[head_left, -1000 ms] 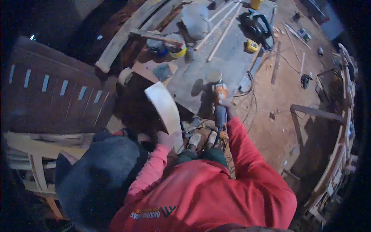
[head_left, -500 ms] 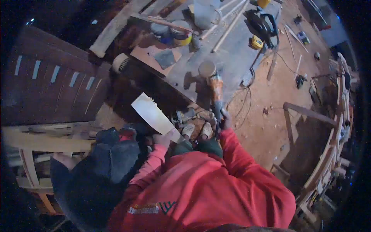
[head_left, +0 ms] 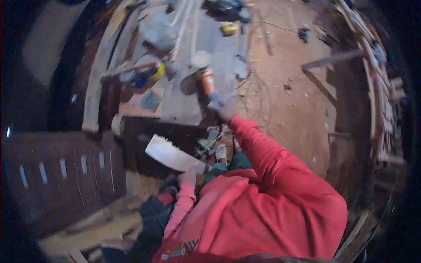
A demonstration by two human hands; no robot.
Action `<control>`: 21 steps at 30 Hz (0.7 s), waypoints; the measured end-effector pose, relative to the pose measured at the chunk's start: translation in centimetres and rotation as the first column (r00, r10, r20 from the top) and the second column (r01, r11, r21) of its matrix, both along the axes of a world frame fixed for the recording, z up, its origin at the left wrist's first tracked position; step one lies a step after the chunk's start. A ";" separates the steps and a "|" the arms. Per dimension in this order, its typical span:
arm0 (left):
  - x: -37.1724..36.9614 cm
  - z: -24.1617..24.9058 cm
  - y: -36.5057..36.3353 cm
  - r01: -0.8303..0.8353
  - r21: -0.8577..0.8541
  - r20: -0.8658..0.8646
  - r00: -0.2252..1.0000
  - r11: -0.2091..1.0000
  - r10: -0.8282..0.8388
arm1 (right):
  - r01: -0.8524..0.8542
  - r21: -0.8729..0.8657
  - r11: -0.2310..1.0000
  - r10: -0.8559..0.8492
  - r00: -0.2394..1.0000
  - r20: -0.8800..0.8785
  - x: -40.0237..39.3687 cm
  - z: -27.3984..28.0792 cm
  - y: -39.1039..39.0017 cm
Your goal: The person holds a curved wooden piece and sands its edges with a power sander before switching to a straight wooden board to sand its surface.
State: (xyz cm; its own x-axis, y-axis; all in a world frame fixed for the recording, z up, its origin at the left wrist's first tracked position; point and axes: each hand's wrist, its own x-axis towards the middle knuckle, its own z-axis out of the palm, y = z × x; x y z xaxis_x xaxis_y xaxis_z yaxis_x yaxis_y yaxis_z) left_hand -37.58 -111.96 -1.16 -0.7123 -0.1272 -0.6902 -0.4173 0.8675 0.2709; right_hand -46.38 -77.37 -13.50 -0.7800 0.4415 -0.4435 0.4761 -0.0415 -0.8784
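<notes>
My left hand [head_left: 188,176] is closed round the lower end of a pale, curved wooden board [head_left: 169,156], held low in front of my body. Rough, splintery bits stand along the board's upper edge. Out over the workbench [head_left: 182,105], my right hand [head_left: 225,112] grips the rear of an orange and grey angle grinder [head_left: 208,83]. A round, pale disc [head_left: 201,59] sits at the grinder's far end, over the bench top. Motion blur hides whether the disc touches the bench.
A yellow tape measure [head_left: 228,28] and a dark power tool [head_left: 223,8] lie at the bench's far end. Paint tins [head_left: 147,75] and a translucent jug [head_left: 158,33] stand at its left. A cable [head_left: 258,87] loops over the floor. Another person [head_left: 155,215] is close on my left.
My right arm has stretched forward, carrying the angle grinder farther out over the bench. My view has turned, shifting the scene. The curved board stays in my left hand, tilted flatter.
</notes>
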 end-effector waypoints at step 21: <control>-2.0 15.6 22.1 0.719 0.693 -0.672 0.624 -0.043 -0.398 | 0.079 0.246 0.966 -0.004 0.956 -0.292 22.6 26.4 -4.2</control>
State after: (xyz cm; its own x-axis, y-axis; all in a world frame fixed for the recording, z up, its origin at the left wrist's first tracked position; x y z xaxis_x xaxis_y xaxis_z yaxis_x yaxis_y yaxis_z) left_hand -39.62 -89.83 14.48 -0.3258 0.9215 0.2112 0.2811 -0.1189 0.9523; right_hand -23.76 -81.61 12.93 -0.8358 0.5440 -0.0739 0.2051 0.1847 -0.9612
